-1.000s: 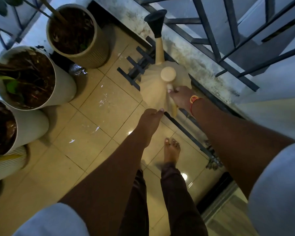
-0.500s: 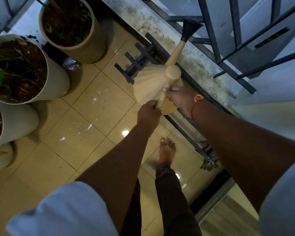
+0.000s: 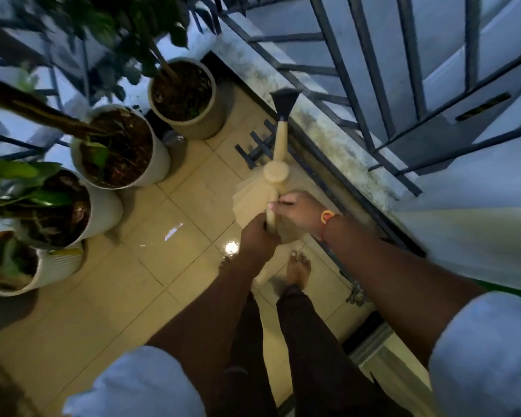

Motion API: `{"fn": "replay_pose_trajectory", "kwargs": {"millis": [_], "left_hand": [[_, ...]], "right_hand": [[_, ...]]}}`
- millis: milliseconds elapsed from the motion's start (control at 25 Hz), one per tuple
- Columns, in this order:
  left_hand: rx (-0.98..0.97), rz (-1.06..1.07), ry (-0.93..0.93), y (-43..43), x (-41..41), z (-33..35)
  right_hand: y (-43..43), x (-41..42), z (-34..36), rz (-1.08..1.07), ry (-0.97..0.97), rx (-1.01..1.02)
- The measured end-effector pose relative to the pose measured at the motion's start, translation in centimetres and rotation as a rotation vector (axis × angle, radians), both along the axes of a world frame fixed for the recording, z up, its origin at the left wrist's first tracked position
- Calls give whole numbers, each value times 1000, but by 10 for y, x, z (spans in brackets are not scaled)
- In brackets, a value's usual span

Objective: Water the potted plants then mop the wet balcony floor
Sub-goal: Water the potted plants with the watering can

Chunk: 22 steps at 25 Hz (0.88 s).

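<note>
The beige tiled balcony floor (image 3: 109, 296) carries four planted pots in a curving row along its left side. A ribbed tan pot (image 3: 212, 123) stands farthest, then a white pot (image 3: 160, 164), a second white pot (image 3: 110, 210) and, nearest, a ribbed pale pot (image 3: 62, 264). A dark slatted rack (image 3: 257, 145) lies flat by the ledge. A bare foot (image 3: 298, 269) stands on the tiles. Near it are a bright glint (image 3: 231, 247) and a pale streak (image 3: 173, 231), possibly water.
</note>
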<state>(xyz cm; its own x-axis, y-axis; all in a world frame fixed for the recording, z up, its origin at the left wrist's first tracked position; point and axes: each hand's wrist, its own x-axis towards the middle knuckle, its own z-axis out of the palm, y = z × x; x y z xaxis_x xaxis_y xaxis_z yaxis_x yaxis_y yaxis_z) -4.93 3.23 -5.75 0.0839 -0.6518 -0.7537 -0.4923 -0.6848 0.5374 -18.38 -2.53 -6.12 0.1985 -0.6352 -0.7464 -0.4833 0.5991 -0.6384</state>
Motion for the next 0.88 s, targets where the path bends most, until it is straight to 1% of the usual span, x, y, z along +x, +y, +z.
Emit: {"fn": "replay_pose_trajectory", "kwargs": {"millis": [120,200,360,440,480,520,600,640,720,800,880], "left_hand": [[-64,90,-65,21,36,54],[-119,124,-107,34,67,89],[-141,165,-176,55,133,144],[-147,174,-146,67,161,164],[-164,164,-141,73,174,174],[-176,149,-142,79,186,184],[-193,142,-128,92,211,199],[-186,137,-119,98,223,204],[-163,157,-70,107,248,212],[-132,180,-7,108,272,214],[-105,185,56,104,290,211]], "right_hand": [[6,37,50,105,-70,30],[8,65,78,114,-78,51],[-11,110,106,-19,123,-54],[-23,134,116,-107,158,-33],[-31,150,120,-92,162,-26],[-37,165,121,-52,147,-10],[-43,202,123,41,48,53],[-43,218,121,70,-7,100],[-39,246,111,114,-70,133],[-36,273,96,87,-137,115],[-37,295,80,31,-151,86]]}}
